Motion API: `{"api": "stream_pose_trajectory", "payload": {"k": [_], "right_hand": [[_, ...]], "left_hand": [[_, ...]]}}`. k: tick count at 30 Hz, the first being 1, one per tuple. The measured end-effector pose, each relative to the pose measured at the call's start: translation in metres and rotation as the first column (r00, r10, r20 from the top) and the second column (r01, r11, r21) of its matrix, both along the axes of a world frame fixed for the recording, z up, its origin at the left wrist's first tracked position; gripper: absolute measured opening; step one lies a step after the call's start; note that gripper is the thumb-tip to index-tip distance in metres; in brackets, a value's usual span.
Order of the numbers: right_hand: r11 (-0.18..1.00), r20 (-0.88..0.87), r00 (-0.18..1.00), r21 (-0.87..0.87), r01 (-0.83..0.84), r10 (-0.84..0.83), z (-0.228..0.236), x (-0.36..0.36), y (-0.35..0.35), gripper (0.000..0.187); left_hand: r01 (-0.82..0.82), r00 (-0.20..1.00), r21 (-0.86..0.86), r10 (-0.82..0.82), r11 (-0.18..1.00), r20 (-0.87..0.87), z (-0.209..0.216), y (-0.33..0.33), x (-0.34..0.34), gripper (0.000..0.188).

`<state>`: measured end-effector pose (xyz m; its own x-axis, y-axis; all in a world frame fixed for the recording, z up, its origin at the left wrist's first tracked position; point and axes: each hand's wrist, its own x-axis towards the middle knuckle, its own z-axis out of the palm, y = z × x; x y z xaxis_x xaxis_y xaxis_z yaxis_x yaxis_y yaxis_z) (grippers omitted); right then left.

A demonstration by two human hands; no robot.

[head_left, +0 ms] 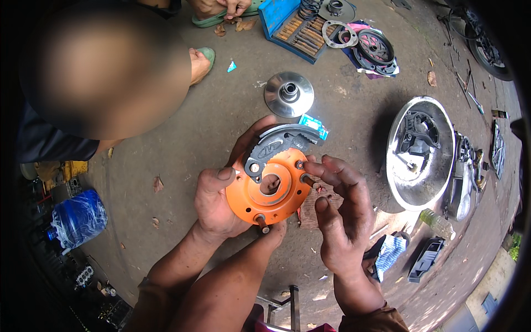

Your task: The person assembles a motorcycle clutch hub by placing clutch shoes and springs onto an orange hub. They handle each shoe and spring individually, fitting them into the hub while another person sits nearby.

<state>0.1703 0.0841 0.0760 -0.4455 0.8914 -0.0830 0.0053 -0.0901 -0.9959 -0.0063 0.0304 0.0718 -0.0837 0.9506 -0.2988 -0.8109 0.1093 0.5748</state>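
Observation:
My left hand [213,202] is closed on the left edge of an orange clutch plate [282,206], with the thumb on its face and fingers behind. One black curved clutch shoe [271,148] sits on the upper part of the plate, over a pivot pin. Two other pins, at the right and the bottom, stand bare of shoes. Beside the right pin is my right hand [348,221], its fingers bent and the thumb apart from them. I see nothing held in it. Whether its fingertips touch the plate, I cannot tell.
Ahead lie a silver pulley disc [279,99], a blue toolbox [271,16] and a black ring-shaped part [376,47]. A metal basin [392,166] with parts stands right, near a plastic bottle [440,224]. A person crouches at upper left, above a blue water jug [83,218].

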Motion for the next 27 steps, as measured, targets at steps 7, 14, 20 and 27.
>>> {"api": "stream_pose_trajectory", "payload": {"k": [7,14,20,27], "right_hand": [[0.997,-0.074,0.994,-0.022,0.076,-0.078,-0.004,-0.006,0.006,0.049],[0.777,0.471,0.882,0.551,-0.304,0.011,0.005,0.003,0.022,0.048],[0.77,0.49,0.871,0.544,-0.333,0.031,0.007,0.018,0.043,0.044],[0.925,-0.027,0.994,0.367,-0.093,0.111,-0.013,0.003,0.057,0.061]], "left_hand": [[-0.002,0.998,0.001,0.002,1.0,0.058,0.0,0.001,0.002,0.089],[0.037,0.999,-0.009,-0.037,0.999,0.039,0.003,0.001,0.004,0.09],[0.02,0.997,-0.014,-0.019,1.0,0.073,0.004,0.002,0.007,0.088],[0.017,0.978,-0.015,-0.014,1.0,0.208,0.0,0.0,0.006,0.082]]}}
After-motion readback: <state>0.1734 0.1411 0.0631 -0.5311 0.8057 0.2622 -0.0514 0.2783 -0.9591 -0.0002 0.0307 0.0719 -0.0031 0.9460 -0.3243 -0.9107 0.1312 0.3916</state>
